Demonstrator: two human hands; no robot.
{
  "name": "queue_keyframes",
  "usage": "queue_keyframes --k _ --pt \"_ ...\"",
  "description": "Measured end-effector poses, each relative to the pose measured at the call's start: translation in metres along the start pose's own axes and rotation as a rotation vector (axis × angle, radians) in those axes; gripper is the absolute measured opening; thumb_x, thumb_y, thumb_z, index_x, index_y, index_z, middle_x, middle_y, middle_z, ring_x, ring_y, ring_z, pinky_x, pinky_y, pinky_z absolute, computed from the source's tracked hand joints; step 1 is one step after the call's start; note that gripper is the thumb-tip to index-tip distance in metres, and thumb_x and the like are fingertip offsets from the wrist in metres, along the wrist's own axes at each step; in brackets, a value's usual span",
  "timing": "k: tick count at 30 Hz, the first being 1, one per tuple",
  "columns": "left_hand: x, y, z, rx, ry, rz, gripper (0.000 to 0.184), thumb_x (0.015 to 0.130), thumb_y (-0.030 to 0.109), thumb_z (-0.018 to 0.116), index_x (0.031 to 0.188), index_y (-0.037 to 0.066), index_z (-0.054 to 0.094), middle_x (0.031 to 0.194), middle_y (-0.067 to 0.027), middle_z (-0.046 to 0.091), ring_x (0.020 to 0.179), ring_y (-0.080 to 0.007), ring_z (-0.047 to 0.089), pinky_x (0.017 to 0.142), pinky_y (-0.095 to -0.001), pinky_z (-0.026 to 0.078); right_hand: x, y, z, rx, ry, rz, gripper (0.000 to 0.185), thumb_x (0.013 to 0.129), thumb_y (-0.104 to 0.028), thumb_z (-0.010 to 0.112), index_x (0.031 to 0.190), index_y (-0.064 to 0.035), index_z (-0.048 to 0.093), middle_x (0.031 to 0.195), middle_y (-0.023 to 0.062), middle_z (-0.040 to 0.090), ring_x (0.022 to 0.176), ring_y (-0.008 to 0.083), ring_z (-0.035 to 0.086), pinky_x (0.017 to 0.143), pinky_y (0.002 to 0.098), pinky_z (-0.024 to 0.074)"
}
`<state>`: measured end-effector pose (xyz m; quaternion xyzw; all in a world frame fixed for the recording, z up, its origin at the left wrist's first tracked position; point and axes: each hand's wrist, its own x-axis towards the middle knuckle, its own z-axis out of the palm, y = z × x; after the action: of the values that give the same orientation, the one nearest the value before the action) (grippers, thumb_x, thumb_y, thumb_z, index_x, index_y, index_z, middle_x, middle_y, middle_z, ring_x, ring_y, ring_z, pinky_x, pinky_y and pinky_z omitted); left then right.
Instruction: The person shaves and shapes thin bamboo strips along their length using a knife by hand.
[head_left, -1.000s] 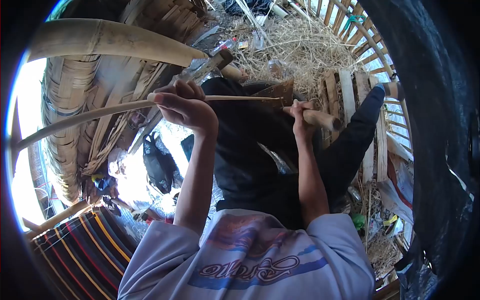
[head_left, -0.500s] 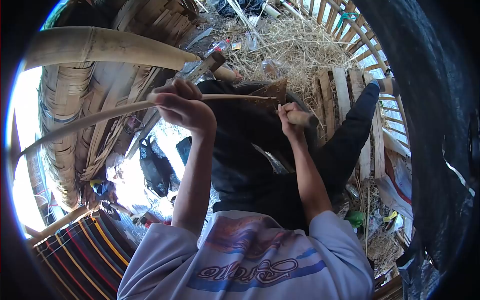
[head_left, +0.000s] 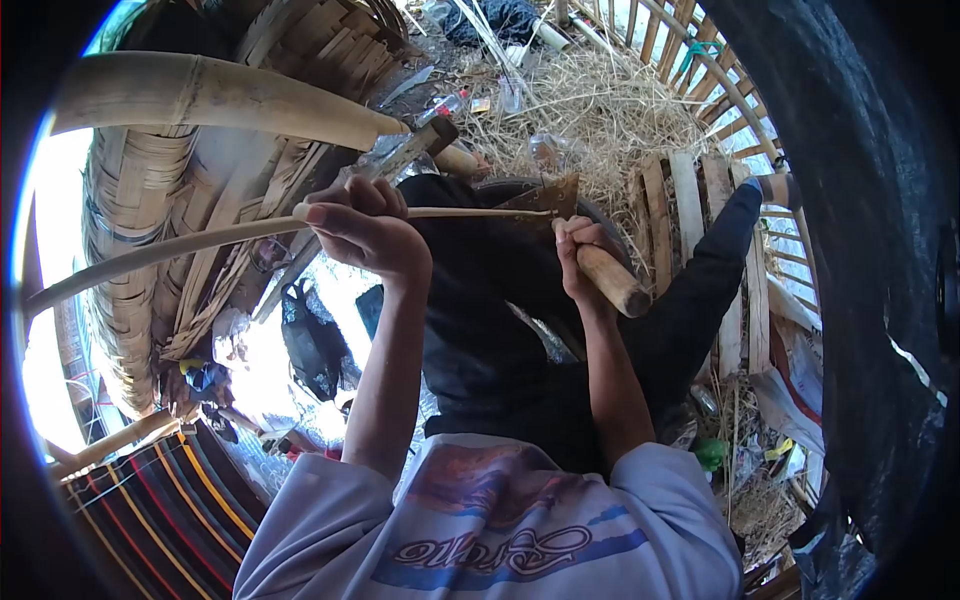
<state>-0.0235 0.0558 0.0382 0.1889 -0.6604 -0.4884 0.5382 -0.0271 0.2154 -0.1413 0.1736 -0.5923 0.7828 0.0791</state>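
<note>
My left hand (head_left: 365, 228) is closed round a long, thin, pale bamboo strip (head_left: 180, 243), which runs from the far left across to the right above my dark-trousered legs. The wooden handle (head_left: 612, 280) of a blade is in my right hand (head_left: 582, 250), with its butt tilted down to the right. The broad, brownish blade (head_left: 548, 197) points up and left from that hand, and the strip's thin right end lies against it or very near it. The exact contact is too small to make out.
A thick bamboo pole (head_left: 220, 88) juts in at upper left, beside woven bamboo (head_left: 135, 250). Straw (head_left: 620, 100) and plastic bottles lie ahead. Wooden slats (head_left: 690, 205) are under my right leg, and a dark sheet (head_left: 860, 250) hangs at the right.
The knife handle's butt has swung downward, and the blade has shifted slightly with my right hand. The strip's left part sits a little lower; my left hand still holds it in nearly the same place.
</note>
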Motion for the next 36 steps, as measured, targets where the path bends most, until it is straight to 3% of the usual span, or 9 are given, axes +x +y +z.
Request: queue_keyframes --k 3,8,9,13,20,22,26,31,36 --pt "-0.007 -0.002 -0.005 -0.033 -0.024 -0.005 0.051 0.096 0.058 0.031 0.071 0.014 0.024 0.047 0.0041 0.021 0.039 -0.0042 0.020 0.035 -0.0214 0.018 -0.032 0.038 -0.009 -0.295 -0.101 0.019 0.020 0.076 0.002 0.068 0.069 -0.0066 0.051 0.063 0.0064 0.056 0.056 0.0172 0.056 0.055 0.0273 0.0444" --pt "-0.004 -0.002 -0.003 -0.152 -0.062 -0.036 0.049 0.097 0.055 0.034 0.072 0.012 0.026 0.048 0.0046 0.021 0.039 -0.0039 0.019 0.034 -0.0206 0.018 -0.012 0.002 -0.009 -0.133 -0.041 0.171 0.018 0.082 0.000 0.064 0.072 -0.0037 0.050 0.064 0.0035 0.056 0.057 0.0094 0.052 0.057 0.0253 0.0448" --pt "-0.005 -0.003 -0.002 -0.155 -0.053 0.008 0.049 0.097 0.054 0.034 0.072 0.013 0.026 0.049 0.0046 0.021 0.039 -0.0039 0.018 0.035 -0.0202 0.018 -0.006 -0.007 -0.003 -0.007 0.012 0.056 0.018 0.085 0.001 0.061 0.072 -0.0031 0.049 0.064 0.0019 0.055 0.059 0.0062 0.050 0.057 0.0237 0.0437" --pt "-0.002 -0.004 0.000 -0.109 -0.053 -0.004 0.048 0.097 0.054 0.033 0.073 0.013 0.027 0.049 0.0046 0.021 0.039 -0.0037 0.019 0.035 -0.0200 0.018 -0.018 0.002 -0.012 -0.234 -0.088 0.129 0.019 0.083 0.001 0.063 0.071 -0.0036 0.050 0.063 0.0035 0.055 0.058 0.0079 0.051 0.056 0.0250 0.0443" --pt "-0.003 -0.007 -0.001 -0.149 -0.060 0.012 0.047 0.097 0.054 0.033 0.074 0.012 0.029 0.048 0.0043 0.023 0.039 -0.0039 0.019 0.035 -0.0211 0.018 -0.016 0.012 -0.013 -0.088 0.014 0.060 0.019 0.081 0.001 0.065 0.069 -0.0042 0.051 0.063 0.0056 0.056 0.057 0.0073 0.050 0.056 0.0241 0.0434" --pt "-0.005 -0.005 -0.001 -0.147 -0.062 -0.016 0.047 0.097 0.054 0.034 0.074 0.012 0.029 0.048 0.0043 0.023 0.038 -0.0039 0.020 0.034 -0.0211 0.018 -0.017 0.010 -0.014 -0.281 -0.033 0.204 0.019 0.081 0.000 0.066 0.068 -0.0048 0.052 0.062 0.0051 0.055 0.055 0.0089 0.050 0.055 0.0241 0.0437" --pt "-0.001 0.001 0.005 -0.136 -0.044 -0.001 0.050 0.096 0.056 0.034 0.074 0.012 0.028 0.048 0.0042 0.022 0.038 -0.0040 0.020 0.034 -0.0210 0.018 -0.028 0.074 -0.023 -0.182 0.015 0.072 0.022 0.082 -0.004 0.068 0.067 -0.0053 0.052 0.061 0.0053 0.056 0.052 0.0143 0.050 0.055 0.0287 0.0435" --pt "-0.002 -0.004 -0.002 -0.095 -0.093 -0.002 0.051 0.096 0.057 0.033 0.072 0.012 0.027 0.048 0.0044 0.022 0.039 -0.0040 0.020 0.035 -0.0208 0.019 -0.015 0.008 -0.007 -0.283 -0.048 0.111 0.021 0.080 -0.007 0.069 0.068 -0.0084 0.052 0.062 0.0056 0.058 0.055 0.0229 0.056 0.061 0.0348 0.0443" --pt "-0.007 0.000 0.004 -0.132 -0.069 -0.004 0.050 0.095 0.057 0.034 0.074 0.012 0.028 0.048 0.0042 0.022 0.039 -0.0042 0.020 0.035 -0.0210 0.018 -0.030 0.034 -0.008 -0.325 -0.164 0.040 0.017 0.078 -0.003 0.069 0.074 -0.0071 0.053 0.063 0.0062 0.059 0.055 0.0200 0.058 0.058 0.0318 0.0459"
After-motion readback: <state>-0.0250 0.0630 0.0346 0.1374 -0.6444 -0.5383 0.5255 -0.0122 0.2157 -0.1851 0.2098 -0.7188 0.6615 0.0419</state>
